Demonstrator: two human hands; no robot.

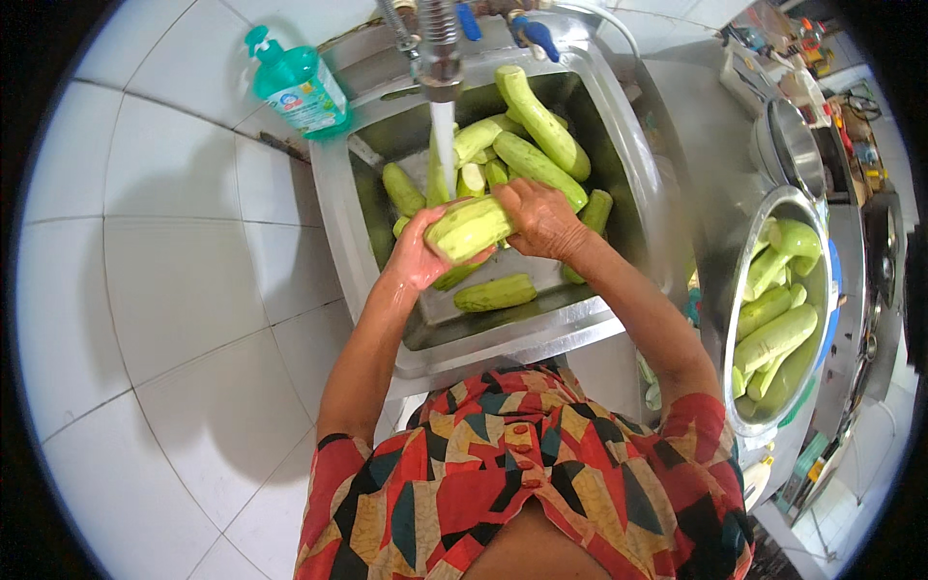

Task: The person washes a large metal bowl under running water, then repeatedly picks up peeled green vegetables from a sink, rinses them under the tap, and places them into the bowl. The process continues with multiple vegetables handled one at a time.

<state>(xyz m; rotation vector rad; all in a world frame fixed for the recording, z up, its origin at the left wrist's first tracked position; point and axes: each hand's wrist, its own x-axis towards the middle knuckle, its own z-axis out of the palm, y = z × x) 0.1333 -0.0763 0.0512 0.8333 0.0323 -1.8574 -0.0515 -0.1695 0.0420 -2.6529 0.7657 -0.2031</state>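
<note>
Between my two hands is a wet pale-green squash (471, 228), held over a stainless steel sink (341, 232). My left hand (418, 250) cups its near end from the left and below. The fingers of my right hand (542, 217) wrap over its other end. Water (442, 145) pours from the faucet (440, 72) just beyond the held squash. Several more squashes lie in the basin, among them a long one (547, 127) propped at the far right and a short one (496, 292) on the basin floor nearer me.
A green soap pump bottle (301, 90) stands at the sink's back left corner, by the tiled wall (174, 283). On the right counter, a large metal basin (732, 362) holds several squashes. Beyond it are metal bowls (761, 148). A blue-handled tap (533, 36) sits behind the sink.
</note>
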